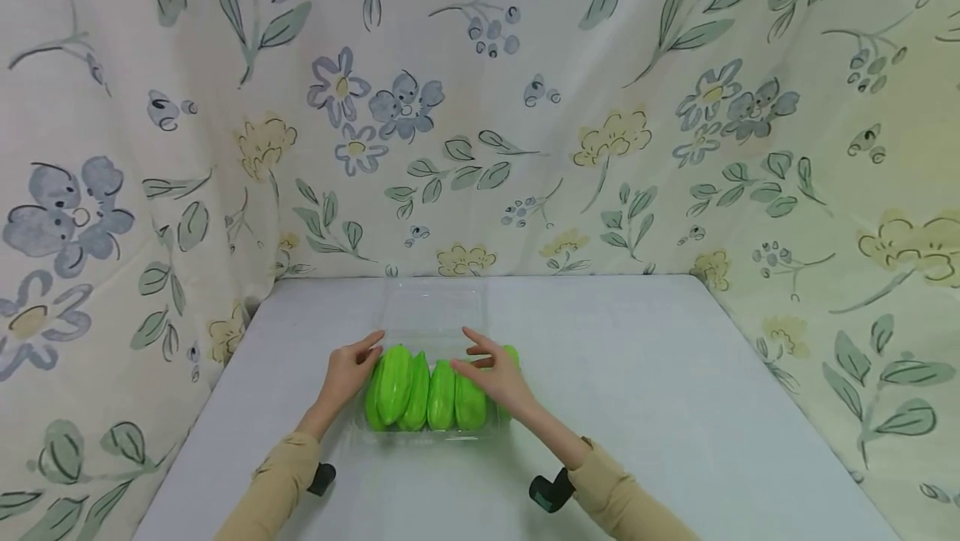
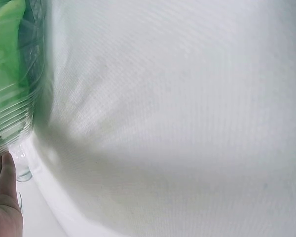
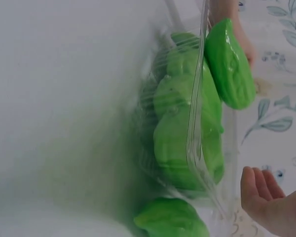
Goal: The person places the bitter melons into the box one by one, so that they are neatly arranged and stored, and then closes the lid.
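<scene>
A clear plastic box (image 1: 450,434) holds several bright green ridged fruits (image 1: 441,395) that look like star fruit, standing side by side. One green fruit (image 3: 232,69) leans up higher than the others at the left end. Along the box's left side is my left hand (image 1: 351,370), its straight fingers touching the plastic wall in the left wrist view. Over the right part of the box hovers my right hand (image 1: 497,373), fingers spread and holding nothing. Another green fruit (image 3: 172,218) lies outside the box on the right, partly hidden by the right hand in the head view.
The box's clear lid (image 1: 435,308) is folded back behind it on the white table (image 1: 615,358). A floral curtain (image 1: 480,107) hangs behind the table and along both sides.
</scene>
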`<state>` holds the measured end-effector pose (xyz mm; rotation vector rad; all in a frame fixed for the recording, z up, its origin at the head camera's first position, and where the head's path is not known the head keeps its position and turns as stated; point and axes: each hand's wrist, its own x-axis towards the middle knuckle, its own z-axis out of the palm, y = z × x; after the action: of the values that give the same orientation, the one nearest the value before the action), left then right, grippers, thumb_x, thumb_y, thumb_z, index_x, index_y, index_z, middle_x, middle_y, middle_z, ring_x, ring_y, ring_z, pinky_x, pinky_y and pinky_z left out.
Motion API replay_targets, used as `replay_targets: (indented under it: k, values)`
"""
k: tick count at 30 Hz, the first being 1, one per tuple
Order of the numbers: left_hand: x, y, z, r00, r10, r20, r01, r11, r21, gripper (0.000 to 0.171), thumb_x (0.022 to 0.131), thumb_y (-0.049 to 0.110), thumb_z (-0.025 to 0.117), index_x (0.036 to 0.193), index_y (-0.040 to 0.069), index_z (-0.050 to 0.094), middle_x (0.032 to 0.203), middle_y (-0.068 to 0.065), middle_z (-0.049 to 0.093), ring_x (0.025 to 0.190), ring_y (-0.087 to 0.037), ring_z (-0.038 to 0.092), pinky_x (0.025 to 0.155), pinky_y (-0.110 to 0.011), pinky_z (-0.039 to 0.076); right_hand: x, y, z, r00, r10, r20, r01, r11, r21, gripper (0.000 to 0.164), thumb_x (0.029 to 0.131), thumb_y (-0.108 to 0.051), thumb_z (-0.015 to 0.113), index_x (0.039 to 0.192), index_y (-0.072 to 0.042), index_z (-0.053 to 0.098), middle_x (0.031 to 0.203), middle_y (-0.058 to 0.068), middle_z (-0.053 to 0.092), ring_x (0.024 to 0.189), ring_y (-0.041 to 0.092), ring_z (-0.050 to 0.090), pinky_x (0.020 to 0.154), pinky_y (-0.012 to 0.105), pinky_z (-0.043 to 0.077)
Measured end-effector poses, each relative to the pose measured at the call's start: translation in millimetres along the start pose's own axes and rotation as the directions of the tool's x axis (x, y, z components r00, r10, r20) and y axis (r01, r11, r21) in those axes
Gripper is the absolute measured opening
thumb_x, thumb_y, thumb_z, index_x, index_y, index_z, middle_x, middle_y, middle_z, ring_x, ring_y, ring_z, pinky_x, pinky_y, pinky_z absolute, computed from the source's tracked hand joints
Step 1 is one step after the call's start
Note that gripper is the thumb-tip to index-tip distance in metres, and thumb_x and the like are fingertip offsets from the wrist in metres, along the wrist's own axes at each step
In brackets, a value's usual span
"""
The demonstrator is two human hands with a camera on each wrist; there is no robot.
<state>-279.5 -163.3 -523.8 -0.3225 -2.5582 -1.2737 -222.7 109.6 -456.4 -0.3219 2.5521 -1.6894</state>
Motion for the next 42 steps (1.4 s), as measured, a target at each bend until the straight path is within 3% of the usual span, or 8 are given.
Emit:
replay_targets:
  k: [7, 12, 16, 27, 34, 42]
  values:
    - [0.5, -0.8, 1.2, 1.0, -0.006, 0.002, 0.006, 1.0, 0.003, 0.033, 0.092, 0.007, 0.061, 0.124, 0.002, 0.062, 0.12, -0.019, 0.064, 0.085, -0.025, 0.069, 0.058, -0.018, 0.044, 0.1, 7.1, -14.9, 0.997, 0.01, -0.076, -0.014, 0.999, -0.052, 0.056, 0.088, -0.031, 0.068, 0.139, -0.017, 0.05, 0.117, 0.018, 0.063, 0.097, 0.031, 0.065, 0.074, 0.034, 0.055]
    - [1.1, -2.5, 2.1, 1.0, -0.009, 0.003, 0.009, 1.0, 0.018, 0.033, 0.092, 0.008, 0.061, 0.124, 0.002, 0.062, 0.118, -0.019, 0.065, 0.069, -0.013, 0.057, 0.054, -0.019, 0.041, -1.0, 10.3, -27.7, 0.994, 0.04, -0.105, -0.048, 0.996, -0.074, 0.055, 0.087, -0.03, 0.068, 0.139, -0.018, 0.05, 0.117, 0.018, 0.064, 0.098, 0.031, 0.064, 0.077, 0.036, 0.055]
    - [1.3, -2.6, 2.1, 1.0, -0.012, 0.003, 0.012, 1.0, 0.012, 0.033, 0.092, 0.007, 0.061, 0.124, 0.002, 0.062, 0.118, -0.02, 0.065, 0.064, -0.01, 0.053, 0.052, -0.019, 0.04, -0.5, 14.2, -36.1, 0.992, 0.053, -0.113, -0.062, 0.995, -0.083, 0.055, 0.088, -0.03, 0.068, 0.138, -0.017, 0.051, 0.117, 0.02, 0.063, 0.097, 0.029, 0.065, 0.077, 0.037, 0.054]
    - [0.3, 1.0, 0.5, 0.999, -0.036, 0.007, 0.036, 0.999, 0.002, 0.033, 0.092, 0.008, 0.061, 0.124, 0.003, 0.062, 0.119, -0.019, 0.065, 0.064, -0.012, 0.053, 0.052, -0.019, 0.04, -2.9, 23.5, -56.6, 0.987, 0.098, -0.13, -0.114, 0.986, -0.123, 0.056, 0.087, -0.029, 0.068, 0.139, -0.018, 0.051, 0.118, 0.02, 0.063, 0.1, 0.031, 0.064, 0.077, 0.039, 0.054]
    - [-0.3, 1.0, 0.1, 0.999, -0.035, 0.012, 0.035, 0.999, 0.002, 0.033, 0.092, 0.008, 0.06, 0.125, 0.002, 0.061, 0.122, -0.019, 0.063, 0.083, -0.021, 0.066, 0.056, -0.018, 0.043, -3.8, 30.7, -68.4, 0.981, 0.117, -0.155, -0.14, 0.979, -0.148, 0.056, 0.087, -0.028, 0.069, 0.138, -0.018, 0.051, 0.118, 0.02, 0.063, 0.1, 0.031, 0.065, 0.079, 0.04, 0.053]
    - [-0.5, 0.6, 0.3, 0.999, -0.032, 0.009, 0.032, 0.999, 0.002, 0.033, 0.092, 0.008, 0.06, 0.125, 0.003, 0.061, 0.121, -0.019, 0.063, 0.081, -0.021, 0.066, 0.056, -0.019, 0.044, -1.2, 39.4, -71.7, 0.979, 0.132, -0.155, -0.156, 0.975, -0.156, 0.057, 0.087, -0.029, 0.069, 0.139, -0.015, 0.05, 0.119, 0.023, 0.061, 0.102, 0.033, 0.064, 0.079, 0.041, 0.053]
